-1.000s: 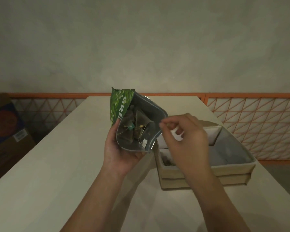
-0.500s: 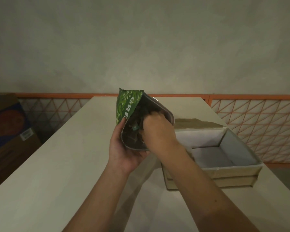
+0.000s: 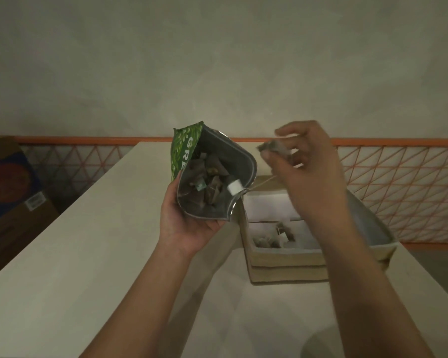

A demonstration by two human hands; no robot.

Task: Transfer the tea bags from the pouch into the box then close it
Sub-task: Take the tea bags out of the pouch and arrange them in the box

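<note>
Left hand (image 3: 189, 223) grips pouch (image 3: 212, 177); right hand (image 3: 305, 171) pinches (seemingly 1) tea bag (image 3: 274, 148) above box (image 3: 287, 259).

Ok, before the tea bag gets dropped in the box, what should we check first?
1. Tea bag held firmly: ok, the right hand pinches it, and the grip looks secure.
2. String free of the pouch: not ok, the string runs back to a white tag at the mouth of the pouch.
3. Pouch steady: ok, the left hand grips it upright with its mouth open.
4. Box open and ready: ok, its lid is up and a few tea bags lie inside.
5. Tea bag over the box: cannot tell, it looks nearer the far edge.
6. More bags left in the pouch: ok, several show inside.
</note>
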